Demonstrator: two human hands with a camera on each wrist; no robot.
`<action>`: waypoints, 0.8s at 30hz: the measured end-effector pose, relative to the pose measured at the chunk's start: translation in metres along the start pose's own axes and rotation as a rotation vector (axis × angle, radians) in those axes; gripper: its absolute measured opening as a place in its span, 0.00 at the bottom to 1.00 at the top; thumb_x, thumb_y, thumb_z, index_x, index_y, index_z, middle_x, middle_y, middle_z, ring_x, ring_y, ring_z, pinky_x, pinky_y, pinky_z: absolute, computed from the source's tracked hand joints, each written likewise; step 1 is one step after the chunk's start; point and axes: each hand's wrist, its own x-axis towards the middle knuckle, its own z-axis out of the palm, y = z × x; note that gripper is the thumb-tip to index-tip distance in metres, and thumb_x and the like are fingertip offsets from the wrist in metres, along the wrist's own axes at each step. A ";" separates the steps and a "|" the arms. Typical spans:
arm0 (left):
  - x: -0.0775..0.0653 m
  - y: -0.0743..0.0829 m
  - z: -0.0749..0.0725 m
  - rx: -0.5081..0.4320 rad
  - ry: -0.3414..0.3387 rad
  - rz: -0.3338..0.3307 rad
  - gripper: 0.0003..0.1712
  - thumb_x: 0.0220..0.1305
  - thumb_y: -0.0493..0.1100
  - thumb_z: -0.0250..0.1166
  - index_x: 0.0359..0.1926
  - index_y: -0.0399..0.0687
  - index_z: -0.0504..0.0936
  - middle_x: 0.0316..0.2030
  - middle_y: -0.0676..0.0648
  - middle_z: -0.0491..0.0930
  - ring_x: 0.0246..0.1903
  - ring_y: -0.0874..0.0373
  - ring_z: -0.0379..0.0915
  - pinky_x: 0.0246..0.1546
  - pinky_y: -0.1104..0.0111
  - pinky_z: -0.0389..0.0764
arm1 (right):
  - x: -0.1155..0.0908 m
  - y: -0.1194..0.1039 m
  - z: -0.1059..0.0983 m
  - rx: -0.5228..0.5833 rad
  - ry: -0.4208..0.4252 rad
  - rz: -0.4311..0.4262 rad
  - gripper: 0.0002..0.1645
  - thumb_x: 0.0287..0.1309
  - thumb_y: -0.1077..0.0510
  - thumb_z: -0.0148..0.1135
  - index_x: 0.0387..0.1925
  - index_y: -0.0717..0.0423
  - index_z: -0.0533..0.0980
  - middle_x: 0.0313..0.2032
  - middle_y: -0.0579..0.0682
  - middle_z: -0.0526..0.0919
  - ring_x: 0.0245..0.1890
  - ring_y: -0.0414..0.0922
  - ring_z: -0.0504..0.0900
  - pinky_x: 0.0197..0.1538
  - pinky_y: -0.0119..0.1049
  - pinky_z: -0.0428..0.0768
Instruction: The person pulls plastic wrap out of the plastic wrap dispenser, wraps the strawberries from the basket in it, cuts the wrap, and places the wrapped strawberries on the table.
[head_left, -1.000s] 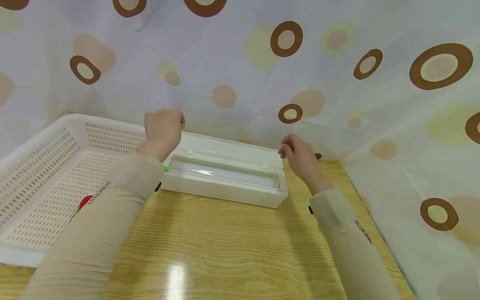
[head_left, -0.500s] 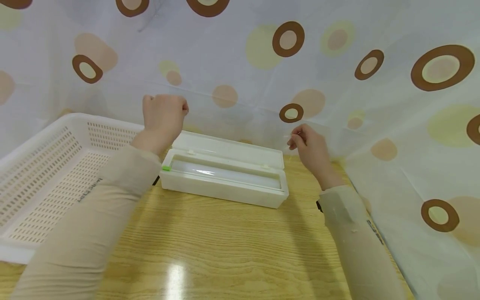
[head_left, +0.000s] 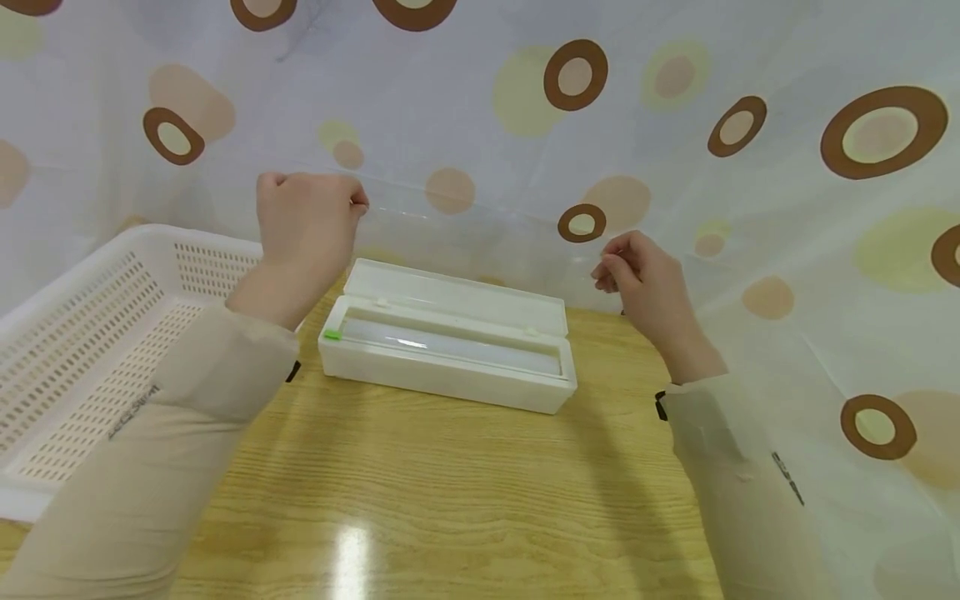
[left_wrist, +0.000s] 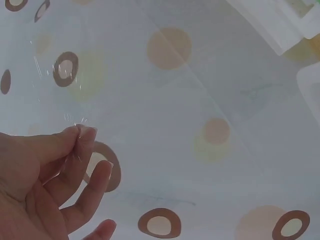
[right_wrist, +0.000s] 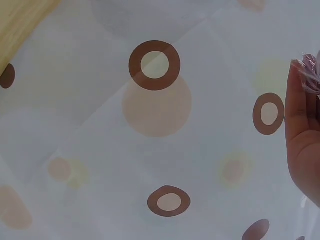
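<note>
Though probably light, limp and clingy, hold thin, clear plastic film (head_left: 405, 214) gently by opposite ends: pinched in left hand (head_left: 306, 225) and right hand (head_left: 651, 287), raised toward far edge of yellow wood-grain desk (head_left: 465, 483), higher than open white oblong box (head_left: 450, 385).

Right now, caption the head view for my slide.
Left hand and right hand hold up clear film near an open white box, white basket at left.

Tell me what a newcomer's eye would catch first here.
Probably the patterned sheet behind the table, with its brown rings and pale dots. Next, the white box standing open on the table, a roll inside, with a white basket to its left. Higher in the head view, the left hand and right hand pinch clear film.
</note>
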 end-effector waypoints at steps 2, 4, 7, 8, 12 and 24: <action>-0.004 0.001 -0.003 -0.008 0.017 0.013 0.10 0.66 0.41 0.57 0.42 0.50 0.84 0.38 0.45 0.85 0.40 0.44 0.78 0.53 0.53 0.63 | -0.002 -0.002 -0.003 -0.001 0.005 0.000 0.12 0.68 0.58 0.47 0.42 0.65 0.69 0.32 0.58 0.81 0.24 0.27 0.77 0.32 0.21 0.77; -0.008 0.001 -0.005 -0.031 0.037 0.028 0.09 0.66 0.40 0.57 0.42 0.49 0.84 0.39 0.45 0.85 0.40 0.45 0.79 0.54 0.53 0.63 | -0.005 -0.004 -0.007 -0.007 0.001 -0.001 0.12 0.68 0.58 0.47 0.42 0.65 0.69 0.31 0.56 0.81 0.24 0.28 0.77 0.30 0.22 0.78; -0.016 0.000 -0.007 -0.078 0.073 0.056 0.09 0.65 0.38 0.58 0.40 0.47 0.84 0.39 0.44 0.85 0.40 0.45 0.79 0.56 0.53 0.64 | -0.010 -0.006 -0.011 -0.012 -0.015 0.008 0.12 0.68 0.58 0.46 0.42 0.65 0.69 0.31 0.54 0.80 0.25 0.29 0.78 0.29 0.25 0.79; -0.019 -0.001 -0.008 -0.093 0.088 0.068 0.09 0.65 0.38 0.58 0.40 0.46 0.84 0.39 0.44 0.85 0.39 0.45 0.79 0.56 0.53 0.64 | -0.011 -0.006 -0.012 -0.012 -0.025 0.011 0.13 0.69 0.57 0.46 0.43 0.65 0.69 0.31 0.53 0.80 0.25 0.29 0.78 0.29 0.25 0.79; -0.036 -0.005 -0.009 -0.131 0.147 0.110 0.07 0.62 0.37 0.60 0.37 0.45 0.85 0.36 0.44 0.86 0.37 0.44 0.80 0.52 0.52 0.67 | -0.021 -0.008 -0.016 0.016 -0.059 0.022 0.12 0.68 0.57 0.46 0.42 0.64 0.69 0.30 0.48 0.80 0.26 0.30 0.79 0.28 0.27 0.79; -0.078 -0.025 -0.016 -0.179 0.156 0.248 0.05 0.59 0.38 0.64 0.36 0.46 0.84 0.36 0.44 0.85 0.34 0.45 0.78 0.37 0.53 0.74 | -0.049 -0.017 -0.029 -0.014 -0.181 -0.090 0.07 0.67 0.60 0.49 0.37 0.61 0.71 0.26 0.36 0.80 0.28 0.32 0.80 0.30 0.27 0.76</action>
